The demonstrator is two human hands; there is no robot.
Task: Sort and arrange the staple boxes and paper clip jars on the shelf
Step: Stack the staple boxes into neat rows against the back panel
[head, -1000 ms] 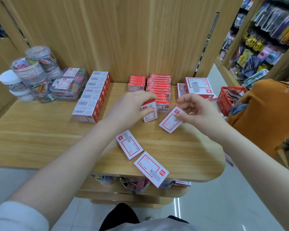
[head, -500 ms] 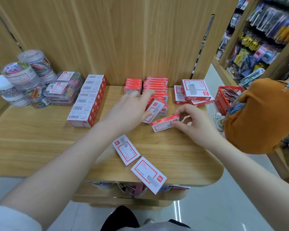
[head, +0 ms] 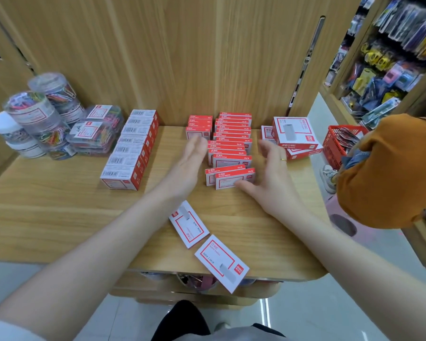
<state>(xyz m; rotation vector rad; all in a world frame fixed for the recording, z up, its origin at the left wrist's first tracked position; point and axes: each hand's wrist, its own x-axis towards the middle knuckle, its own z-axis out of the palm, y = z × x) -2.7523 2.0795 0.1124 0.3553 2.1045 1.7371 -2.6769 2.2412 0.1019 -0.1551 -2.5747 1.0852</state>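
Squaring up the middle row of staple boxes is what this looks like to me: the left hand stands on edge along the row's left side and the right hand flanks the other side, both flat with fingers straight, holding nothing. The right thumb touches the front box, which sits a bit crooked, so my guess is the palms are there to nudge the row into a straight line. No grip on anything, just spread hands acting as guides

The row runs back toward the wooden wall, with a shorter stack just beside it on the left and a long row of barcode-up boxes further left. The paper clip jars are bunched in the far left corner of the shelf. Two loose boxes lie flat near the front: one by the left forearm, the other hanging over the edge, probably next in line. Bigger boxes are piled on the right
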